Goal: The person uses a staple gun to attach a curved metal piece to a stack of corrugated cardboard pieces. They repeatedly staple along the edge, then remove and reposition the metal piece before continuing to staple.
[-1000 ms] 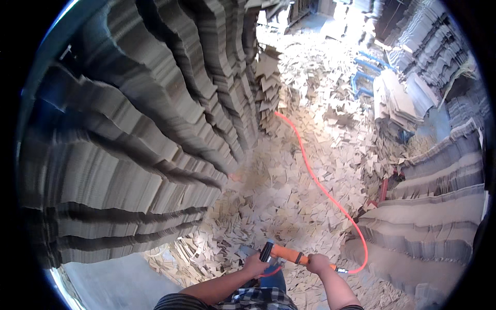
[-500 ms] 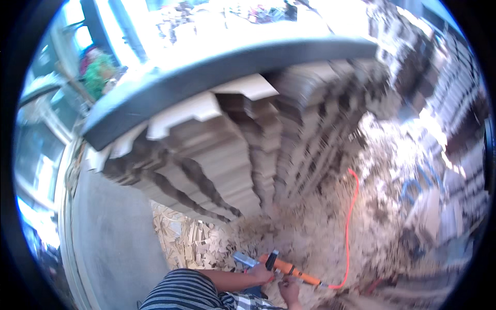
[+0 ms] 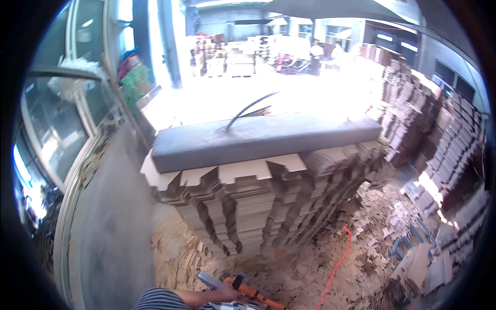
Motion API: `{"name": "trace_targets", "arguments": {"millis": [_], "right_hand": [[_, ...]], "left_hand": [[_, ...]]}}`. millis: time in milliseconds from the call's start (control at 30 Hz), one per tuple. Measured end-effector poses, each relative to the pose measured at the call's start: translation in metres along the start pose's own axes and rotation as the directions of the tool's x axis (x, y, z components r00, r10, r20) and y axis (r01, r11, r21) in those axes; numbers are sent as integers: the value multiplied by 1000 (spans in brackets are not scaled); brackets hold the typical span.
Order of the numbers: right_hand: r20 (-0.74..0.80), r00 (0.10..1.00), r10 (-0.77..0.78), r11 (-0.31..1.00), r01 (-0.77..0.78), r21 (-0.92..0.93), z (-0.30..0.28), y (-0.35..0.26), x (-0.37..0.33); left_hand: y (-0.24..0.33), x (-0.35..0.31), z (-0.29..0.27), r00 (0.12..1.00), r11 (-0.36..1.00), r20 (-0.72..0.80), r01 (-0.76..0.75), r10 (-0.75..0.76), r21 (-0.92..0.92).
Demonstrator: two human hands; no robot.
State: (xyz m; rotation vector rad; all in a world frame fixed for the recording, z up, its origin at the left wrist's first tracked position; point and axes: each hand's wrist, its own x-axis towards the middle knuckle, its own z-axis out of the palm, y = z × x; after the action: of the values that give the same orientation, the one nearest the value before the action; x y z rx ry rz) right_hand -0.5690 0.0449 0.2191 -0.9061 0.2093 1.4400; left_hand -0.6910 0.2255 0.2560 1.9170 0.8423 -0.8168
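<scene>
Orange tool (image 3: 253, 293) and left hand (image 3: 226, 293) lower and farther left; right hand gone from sight

Head view: since half a second ago the camera's outlook has tipped up, so the grey block (image 3: 268, 137) and the notched cardboard stack (image 3: 248, 206) beneath it sit lower in the picture. The left hand is closed around the tool near its black part, at the bottom edge, on the near side of the stack and apart from it. The right hand is outside the picture, so I cannot tell what it holds.

Judging by the loose scraps (image 3: 356, 263) spread over the floor, much waste has already come away, and the stack's near side already shows deep notches. How much is left cannot be told, since the stack's far side is hidden; the tool touches none of it now.

The tool's long axis runs aslant: its silver end (image 3: 209, 280) points ahead and leftward, while the orange body slopes down to the right, out past the lower edge. A red hose (image 3: 336, 268) lies right of it.
</scene>
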Motion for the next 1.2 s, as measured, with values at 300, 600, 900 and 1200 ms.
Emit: {"name": "trace_targets", "arguments": {"millis": [300,600,900,1200], "right_hand": [[-118,986,-120,970,141,200,12,21,-21],[-736,677,18,841,387,377,-91,31,-47],[-883,401,-242,853,522,3,-231,-26,-79],[-827,323,-460,885,246,-396,-243,-81,-81]], "left_hand": [[29,46,65,871,854,-79,-491,485,-172],[145,27,102,730,653,479,-669,487,356],[99,31,-25,911,911,259,-372,321,179],[75,-84,-92,897,920,225,-344,381,-187]]}}
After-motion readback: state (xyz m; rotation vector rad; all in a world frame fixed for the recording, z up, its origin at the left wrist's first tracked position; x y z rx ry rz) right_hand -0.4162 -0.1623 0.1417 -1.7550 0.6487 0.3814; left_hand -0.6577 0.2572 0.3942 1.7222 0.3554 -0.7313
